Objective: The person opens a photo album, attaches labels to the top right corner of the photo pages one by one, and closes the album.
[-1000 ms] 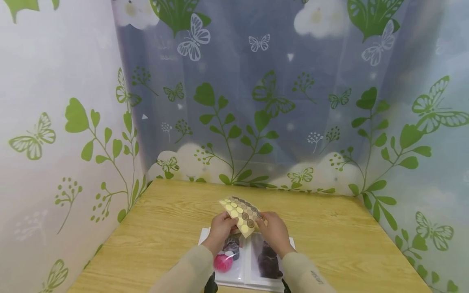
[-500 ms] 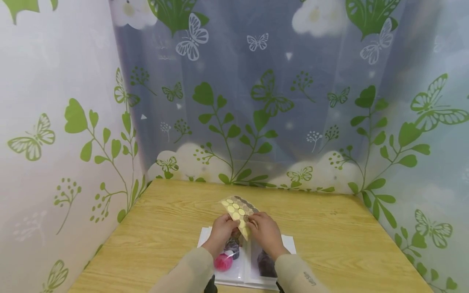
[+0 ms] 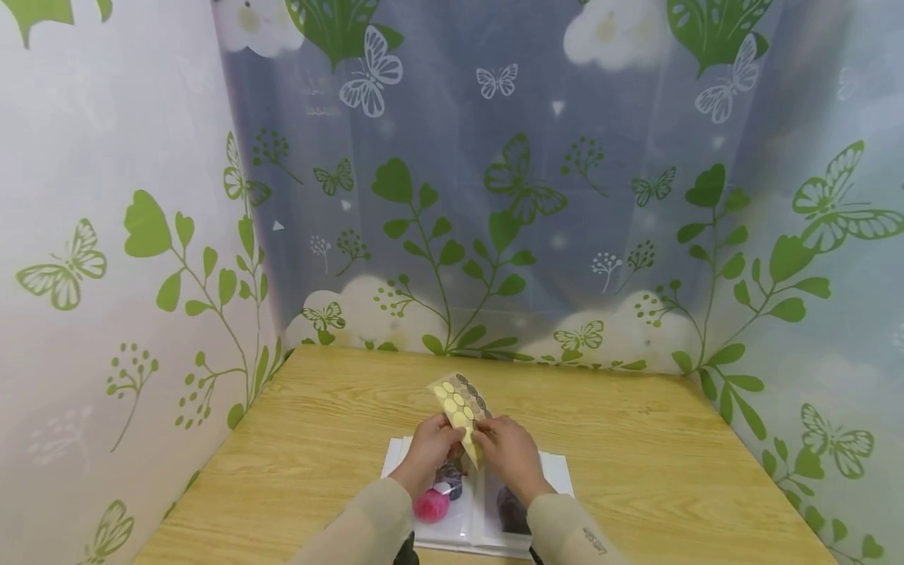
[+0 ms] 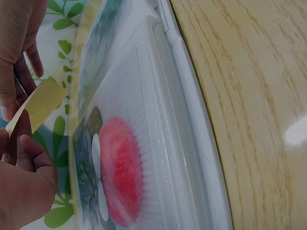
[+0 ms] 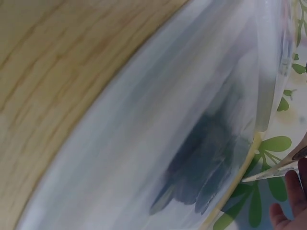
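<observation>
Clamped grips of both hands meet on the sticker sheet [image 3: 453, 400]: the left hand [image 3: 428, 450] pinches its left side near the bottom corner, apparently to steady it, while the right hand [image 3: 512, 457] has thumb and fingers together on the right edge, just beside the left grip. Held only at this near end, the sticker sheet slants up and away, which seems to keep most yellow stickers uncovered. Below both grips, apart from them, an album [image 3: 452, 535] lies open, likely flat for steadiness; its pink picture [image 4: 121, 170] is nearer the person than the left grip, its part-hidden dark picture [image 3: 512, 512] likewise on the right. Under the album spreads the desk [image 3: 650, 447]; beyond the grips hangs a leafy curtain [image 3: 452, 102].
</observation>
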The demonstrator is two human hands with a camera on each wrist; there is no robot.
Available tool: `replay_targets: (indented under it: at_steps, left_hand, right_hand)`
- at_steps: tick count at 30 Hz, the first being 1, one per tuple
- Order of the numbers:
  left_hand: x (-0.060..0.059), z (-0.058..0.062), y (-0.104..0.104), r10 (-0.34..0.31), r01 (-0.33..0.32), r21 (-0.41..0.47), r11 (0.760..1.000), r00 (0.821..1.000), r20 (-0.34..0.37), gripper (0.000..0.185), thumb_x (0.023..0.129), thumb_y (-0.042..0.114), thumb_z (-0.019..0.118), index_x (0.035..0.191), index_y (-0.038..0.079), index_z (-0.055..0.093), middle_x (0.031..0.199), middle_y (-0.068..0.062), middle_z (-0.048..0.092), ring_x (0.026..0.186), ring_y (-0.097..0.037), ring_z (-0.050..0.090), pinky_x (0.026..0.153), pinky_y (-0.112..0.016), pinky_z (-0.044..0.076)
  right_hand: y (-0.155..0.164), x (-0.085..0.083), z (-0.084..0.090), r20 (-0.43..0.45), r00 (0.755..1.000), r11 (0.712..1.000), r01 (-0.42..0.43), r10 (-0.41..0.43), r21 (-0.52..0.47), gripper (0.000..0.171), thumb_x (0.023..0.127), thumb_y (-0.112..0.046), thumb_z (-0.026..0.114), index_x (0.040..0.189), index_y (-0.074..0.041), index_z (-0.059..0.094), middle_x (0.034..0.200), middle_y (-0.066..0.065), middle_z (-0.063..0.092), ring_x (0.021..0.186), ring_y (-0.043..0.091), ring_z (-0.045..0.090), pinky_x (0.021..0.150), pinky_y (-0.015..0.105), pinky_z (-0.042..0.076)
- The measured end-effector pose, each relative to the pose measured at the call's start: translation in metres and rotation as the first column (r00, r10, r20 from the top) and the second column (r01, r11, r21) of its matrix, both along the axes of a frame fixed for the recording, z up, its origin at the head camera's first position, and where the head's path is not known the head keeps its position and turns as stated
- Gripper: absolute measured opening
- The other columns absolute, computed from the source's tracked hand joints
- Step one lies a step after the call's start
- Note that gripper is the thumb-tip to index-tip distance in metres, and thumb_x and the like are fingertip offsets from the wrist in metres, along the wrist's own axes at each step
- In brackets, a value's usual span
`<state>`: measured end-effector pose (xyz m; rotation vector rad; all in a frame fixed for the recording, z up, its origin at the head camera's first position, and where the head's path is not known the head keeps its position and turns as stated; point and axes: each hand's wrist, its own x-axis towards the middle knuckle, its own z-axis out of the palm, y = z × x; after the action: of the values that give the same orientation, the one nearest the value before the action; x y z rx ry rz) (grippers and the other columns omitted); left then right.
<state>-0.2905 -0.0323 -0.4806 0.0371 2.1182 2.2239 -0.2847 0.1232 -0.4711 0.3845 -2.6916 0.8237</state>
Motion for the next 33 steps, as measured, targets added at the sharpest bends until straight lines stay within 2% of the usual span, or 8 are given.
replay_targets:
  at_steps: [8,18,24,33]
  left_hand:
    - [-0.0044,-0.0047,0.0011,-0.052,0.053,0.041,0.998,0.999,-0.010,0.025,0.095,0.004,0.057,0.114,-0.011,0.062,0.071,0.001,0.054,0.064,-0.012,0.046,0.059,-0.023,0.040]
    - [-0.0044,-0.0055,0.0015,-0.062,0.062,0.049,0.997,0.998,-0.002,0.021,0.093,0.004,0.059,0.109,-0.009,0.064,0.067,0.001,0.048,0.061,-0.012,0.043,0.057,-0.023,0.037]
    - [-0.0028,-0.0037,0.0011,-0.078,0.078,0.060,0.995,0.997,-0.017,0.020,0.094,0.003,0.058,0.109,-0.009,0.064,0.066,0.001,0.047,0.060,-0.011,0.042,0.057,-0.023,0.036]
    - [0.0000,0.0010,0.0012,-0.078,0.079,0.055,0.995,0.997,-0.014,0.019,0.094,0.003,0.058,0.110,-0.008,0.063,0.067,0.002,0.049,0.060,-0.010,0.043,0.057,-0.022,0.038]
  right_hand:
    - [-0.0015,0.0003,-0.0014,0.078,0.996,0.990,0.046,-0.035,-0.135,0.023,0.094,-0.027,0.068,0.107,-0.009,0.075,0.105,0.007,0.073,0.102,0.031,0.066,0.085,0.048,0.054]
    - [-0.0007,-0.0009,-0.0005,0.090,0.995,0.982,0.065,-0.049,-0.180,0.020,0.095,-0.025,0.067,0.102,-0.009,0.076,0.094,0.003,0.073,0.089,0.023,0.066,0.073,0.040,0.054]
    - [-0.0007,-0.0002,-0.0012,0.087,0.995,0.981,0.057,-0.042,-0.185,0.020,0.095,-0.022,0.066,0.104,-0.007,0.075,0.093,0.004,0.073,0.085,0.021,0.066,0.070,0.039,0.053]
    - [-0.0020,0.0008,0.0014,0.132,0.990,0.971,0.080,-0.050,-0.227,0.020,0.097,-0.022,0.063,0.104,-0.008,0.075,0.096,0.005,0.073,0.080,0.016,0.062,0.067,0.036,0.052]
